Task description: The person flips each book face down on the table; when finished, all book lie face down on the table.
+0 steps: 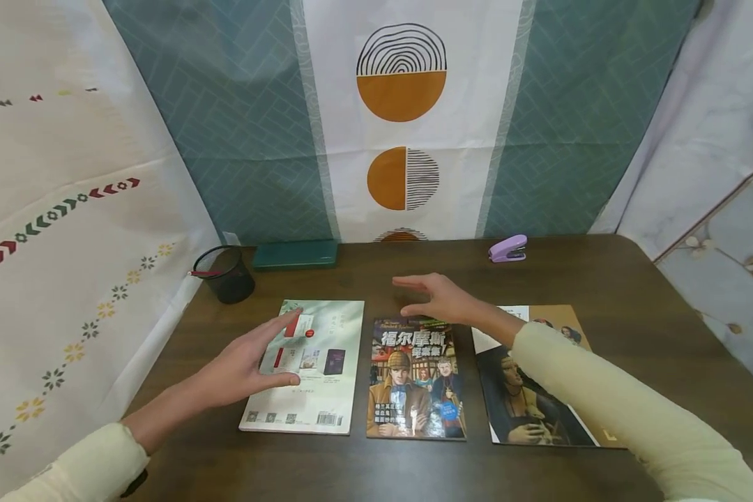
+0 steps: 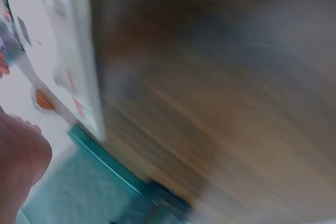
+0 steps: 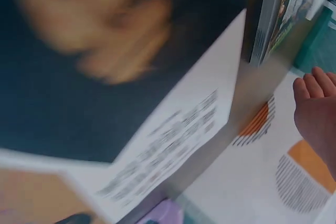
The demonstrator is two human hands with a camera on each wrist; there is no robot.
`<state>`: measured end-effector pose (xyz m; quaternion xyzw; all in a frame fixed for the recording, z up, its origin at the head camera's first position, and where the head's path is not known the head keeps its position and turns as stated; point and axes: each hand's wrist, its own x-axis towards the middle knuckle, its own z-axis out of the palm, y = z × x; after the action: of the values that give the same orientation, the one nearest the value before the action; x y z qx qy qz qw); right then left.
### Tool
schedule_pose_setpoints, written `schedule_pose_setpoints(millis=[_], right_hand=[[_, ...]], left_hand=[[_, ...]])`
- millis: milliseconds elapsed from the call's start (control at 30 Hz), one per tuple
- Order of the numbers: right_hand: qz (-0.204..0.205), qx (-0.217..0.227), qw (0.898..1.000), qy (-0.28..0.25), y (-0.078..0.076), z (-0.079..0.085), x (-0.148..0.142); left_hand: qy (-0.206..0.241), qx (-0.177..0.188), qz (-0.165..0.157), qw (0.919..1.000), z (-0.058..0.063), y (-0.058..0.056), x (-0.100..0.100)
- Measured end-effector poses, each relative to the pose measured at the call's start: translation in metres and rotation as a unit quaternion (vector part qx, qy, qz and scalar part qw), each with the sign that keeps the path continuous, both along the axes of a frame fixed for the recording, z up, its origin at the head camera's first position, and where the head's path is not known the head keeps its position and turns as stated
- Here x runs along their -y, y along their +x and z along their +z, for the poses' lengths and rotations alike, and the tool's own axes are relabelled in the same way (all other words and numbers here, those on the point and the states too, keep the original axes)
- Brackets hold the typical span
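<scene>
A pale green magazine (image 1: pixel 323 401) with a barcode lies on the left of the brown table. My left hand (image 1: pixel 245 369) hovers at its left side, fingers extended and thumb apart, holding nothing; whether it touches the cover I cannot tell. In the middle lies a colourful comic-style book (image 1: pixel 414 401) showing a detective in a cap. Just past that book's top edge, my right hand (image 1: pixel 442 300) is held with fingers stretched to the left and nothing in its grasp. Under the right forearm lies a larger art book (image 1: pixel 521 418) with a painted portrait, partly covered by the sleeve.
At the back left stand a black mesh pen holder (image 1: pixel 229 279) with a red pen in it and a dark green flat case (image 1: pixel 295 255). A purple stapler (image 1: pixel 508 249) sits near the back edge, right of centre. Patterned cloths hang behind and beside the table (image 1: pixel 364 474).
</scene>
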<state>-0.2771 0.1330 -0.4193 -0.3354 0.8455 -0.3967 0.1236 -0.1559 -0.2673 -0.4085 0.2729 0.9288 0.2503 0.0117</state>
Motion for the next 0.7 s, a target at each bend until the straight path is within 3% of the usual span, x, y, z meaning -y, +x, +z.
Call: schedule_pose_setpoints(millis=[300,500,700], right_hand=[[-0.051,-0.005,0.999,-0.014,0.036,0.005,-0.068],[-0.091,-0.006,0.996,-0.005,0.051,-0.004,-0.121],[-0.119,0.000,0.991,0.053,0.063,-0.002,-0.168]], left_hand=[[0.044,0.060,-0.063,0.9953,-0.009,-0.024,-0.087],[0.054,0.093,-0.118,0.9872,-0.020,-0.028,-0.146],[0.037,0.102,-0.178,0.9781,-0.028,-0.023,-0.197]])
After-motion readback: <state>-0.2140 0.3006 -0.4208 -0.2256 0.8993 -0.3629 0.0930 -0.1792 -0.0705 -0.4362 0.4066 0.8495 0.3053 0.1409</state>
